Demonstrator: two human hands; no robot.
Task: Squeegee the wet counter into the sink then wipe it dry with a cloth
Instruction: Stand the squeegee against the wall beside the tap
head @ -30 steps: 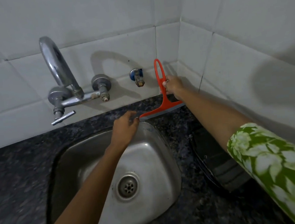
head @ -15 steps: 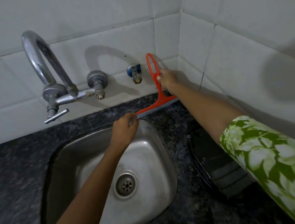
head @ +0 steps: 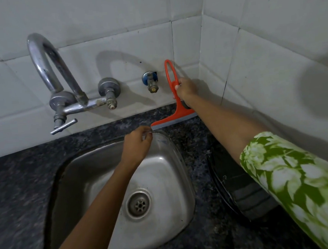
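Squeegee (head: 175, 111), red w/ loop handle: your R hand (head: 185, 88) grips the handle, fingers curled round it; blade edge down on counter (head: 196, 141) behind sink (head: 175, 175), near wall.
L hand (head: 136, 146): over sink's back rim, fingertips (head: 147, 134) pinched together at blade's left end; can't tell what they pinch.
Cloth (head: 242, 195), dark: on counter right of sink, under your R forearm.
Tap (head: 61, 89): on wall.
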